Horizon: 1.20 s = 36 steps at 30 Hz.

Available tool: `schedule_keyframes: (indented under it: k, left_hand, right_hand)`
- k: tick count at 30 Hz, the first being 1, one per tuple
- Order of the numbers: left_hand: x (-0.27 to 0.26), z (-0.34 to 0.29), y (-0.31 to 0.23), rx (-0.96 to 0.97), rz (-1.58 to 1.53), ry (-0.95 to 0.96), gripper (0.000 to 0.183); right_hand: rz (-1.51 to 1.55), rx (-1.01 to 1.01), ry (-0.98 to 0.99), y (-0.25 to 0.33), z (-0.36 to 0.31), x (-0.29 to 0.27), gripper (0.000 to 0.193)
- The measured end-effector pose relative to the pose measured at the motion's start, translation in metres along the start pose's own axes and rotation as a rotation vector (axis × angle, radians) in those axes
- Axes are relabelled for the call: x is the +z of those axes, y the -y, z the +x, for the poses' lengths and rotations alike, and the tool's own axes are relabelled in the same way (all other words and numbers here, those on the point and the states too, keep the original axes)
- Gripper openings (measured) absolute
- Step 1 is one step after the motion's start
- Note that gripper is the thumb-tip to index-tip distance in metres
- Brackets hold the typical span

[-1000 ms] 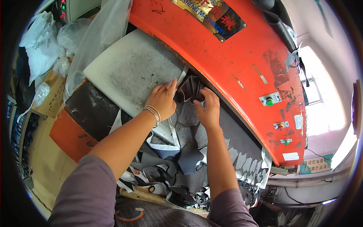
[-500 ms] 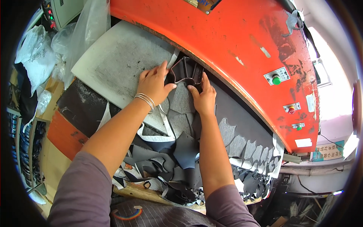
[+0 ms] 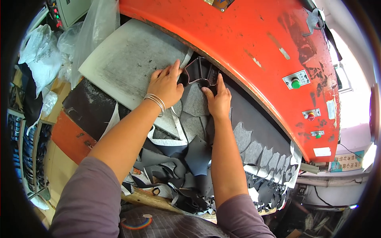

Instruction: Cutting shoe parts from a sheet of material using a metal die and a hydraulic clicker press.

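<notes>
A dark metal cutting die [image 3: 200, 71] with several inner ribs lies at the edge of the red machine, on dark sheet material. My left hand [image 3: 164, 86] holds its left side, fingers stretched forward and thumb low beside it. On the opposite side, my right hand [image 3: 219, 101] grips the edge, thumb at the near rim and fingers along the right wall. Grey cut pieces [image 3: 195, 101] lie just below the die, between my wrists. The undersides of both hands are hidden.
A red press machine [image 3: 246, 51] with green and red buttons overhangs the far side. A pale cutting board [image 3: 123, 59] lies left. Dark scraps [image 3: 166, 168] pile up near me, and cut grey pieces [image 3: 256, 152] line the right. Plastic bags [image 3: 43, 55] hang at far left.
The whole view has shifted slightly, moving the scene a little to the right. Both hands stay at the die, and my left thumb sits closer to its palm.
</notes>
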<state>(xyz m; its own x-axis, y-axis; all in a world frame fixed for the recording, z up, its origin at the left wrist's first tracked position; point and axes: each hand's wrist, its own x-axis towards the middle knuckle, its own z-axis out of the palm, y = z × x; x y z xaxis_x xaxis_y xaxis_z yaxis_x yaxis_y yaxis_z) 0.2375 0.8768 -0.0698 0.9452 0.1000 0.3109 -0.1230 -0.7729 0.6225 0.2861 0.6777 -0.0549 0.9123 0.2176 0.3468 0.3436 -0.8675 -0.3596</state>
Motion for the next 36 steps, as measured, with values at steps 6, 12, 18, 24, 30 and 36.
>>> schedule_keyframes:
  k: [6,12,18,24,30,36]
  left_hand:
    - [-0.004,-0.004,0.006,-0.092,-0.198,-0.068,0.072]
    - [-0.005,-0.004,0.005,-0.038,-0.123,-0.034,0.071]
    - [-0.004,0.000,0.004,-0.046,-0.079,-0.008,0.069]
    - [-0.003,0.002,0.005,-0.045,-0.062,-0.006,0.068]
    - [-0.006,0.000,0.001,-0.061,-0.041,-0.021,0.068]
    - [-0.016,-0.002,-0.018,-0.095,-0.075,0.044,0.069]
  right_hand:
    - [0.128,-0.007,-0.033,0.002,-0.005,0.000,0.078]
    - [0.051,0.036,0.011,0.006,-0.006,-0.002,0.069]
    - [0.078,0.015,0.007,0.000,-0.001,0.001,0.064]
    - [0.105,0.004,0.032,0.002,0.002,-0.002,0.064]
    - [0.132,-0.017,0.000,0.002,0.001,-0.006,0.064]
    - [0.162,-0.021,0.030,0.003,-0.008,-0.030,0.068]
